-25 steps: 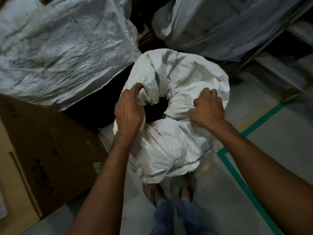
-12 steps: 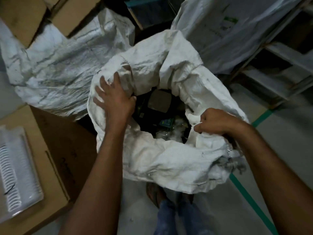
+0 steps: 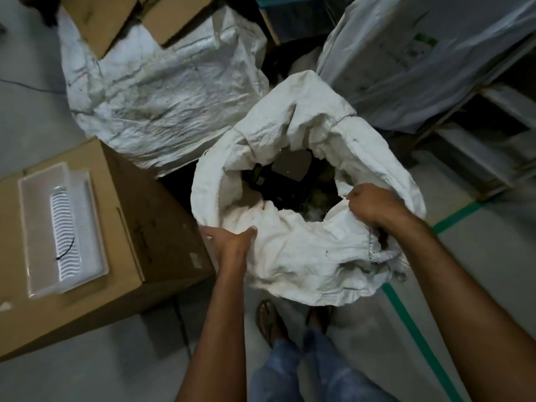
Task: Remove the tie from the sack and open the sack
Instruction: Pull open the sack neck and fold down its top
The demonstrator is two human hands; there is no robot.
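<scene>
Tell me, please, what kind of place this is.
Probably a storeroom or warehouse: big woven sacks crowd a concrete floor marked with green tape, next to cardboard boxes.

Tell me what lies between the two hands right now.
In the head view, the crumpled near rim of the sack spans from the left hand to the right hand, both gripping it. Dark contents show beyond.

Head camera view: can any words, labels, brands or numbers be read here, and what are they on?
No text is legible.
Too blurred: green print on the wrapped bundle.
Too small: white label on the cardboard box.
Too small: small label on a dark item in the sack.
</scene>
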